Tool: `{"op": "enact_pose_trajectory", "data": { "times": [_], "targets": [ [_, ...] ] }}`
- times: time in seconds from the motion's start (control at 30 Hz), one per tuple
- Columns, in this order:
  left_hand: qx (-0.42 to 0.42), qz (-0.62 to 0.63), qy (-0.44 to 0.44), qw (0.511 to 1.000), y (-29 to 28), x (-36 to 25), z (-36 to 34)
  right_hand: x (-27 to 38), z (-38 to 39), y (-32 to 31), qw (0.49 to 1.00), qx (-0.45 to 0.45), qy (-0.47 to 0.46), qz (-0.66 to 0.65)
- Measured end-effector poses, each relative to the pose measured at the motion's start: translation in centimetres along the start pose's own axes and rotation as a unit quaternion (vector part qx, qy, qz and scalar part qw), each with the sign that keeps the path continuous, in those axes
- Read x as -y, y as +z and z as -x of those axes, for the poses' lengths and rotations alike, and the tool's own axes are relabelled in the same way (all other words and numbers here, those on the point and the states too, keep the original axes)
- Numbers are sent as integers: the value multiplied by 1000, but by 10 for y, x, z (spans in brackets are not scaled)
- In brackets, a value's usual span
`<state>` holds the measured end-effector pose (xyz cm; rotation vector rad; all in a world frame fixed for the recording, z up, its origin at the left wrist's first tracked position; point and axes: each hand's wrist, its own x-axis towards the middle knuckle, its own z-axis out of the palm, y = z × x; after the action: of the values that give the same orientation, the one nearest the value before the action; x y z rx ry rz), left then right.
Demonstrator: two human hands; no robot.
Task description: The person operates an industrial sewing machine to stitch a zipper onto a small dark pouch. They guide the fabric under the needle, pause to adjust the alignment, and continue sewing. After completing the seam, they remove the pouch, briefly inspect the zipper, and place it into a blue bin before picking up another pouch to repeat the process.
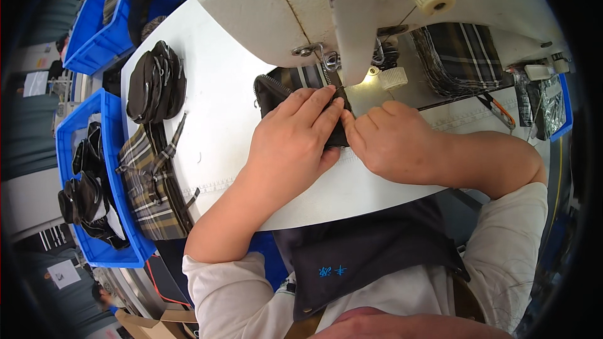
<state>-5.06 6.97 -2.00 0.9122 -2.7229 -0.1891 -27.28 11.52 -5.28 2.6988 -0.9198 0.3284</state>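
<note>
Under the sewing machine (270, 9) lies a dark fabric piece (271, 93) with a plaid strip and a metal zipper curving along its edge. My left hand (292, 129) rests on it, fingers stretched flat across the fabric and thumb by its near edge. Close beside, my right hand (392, 141) is closed, with curled fingers gripping the right edge of the same piece. The fingertips of both hands almost meet just in front of the needle area, where a small lamp shines. My hands hide much of the fabric.
Plaid panels (461, 56) are stacked right of the needle, near orange-handled snips (499, 111) and a plastic-wrapped packet (546, 110). Dark pouches (154, 81) stand stacked at left, above plaid fabric (147, 182) draped at the table edge. Blue bins (113, 116) line the far left.
</note>
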Motion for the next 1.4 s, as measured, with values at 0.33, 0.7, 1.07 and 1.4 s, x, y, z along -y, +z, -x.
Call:
{"op": "enact_pose_trajectory", "data": {
  "times": [0.33, 0.7, 1.07, 1.4],
  "targets": [
    [-26, 1, -22, 999, 7, 12, -8, -9, -7, 2, 998, 16, 46, -47],
    [-41, 4, -37, 998, 11, 20, -15, -15, -8, 7, 996, 18, 73, -53],
    [-70, 30, -37, 996, 17, 30, -14, -20, -14, 9, 994, -12, 81, -78],
    [-95, 39, -29, 994, 23, 34, -9, -18, -15, 20, 991, -48, 109, -56]
  ]
}}
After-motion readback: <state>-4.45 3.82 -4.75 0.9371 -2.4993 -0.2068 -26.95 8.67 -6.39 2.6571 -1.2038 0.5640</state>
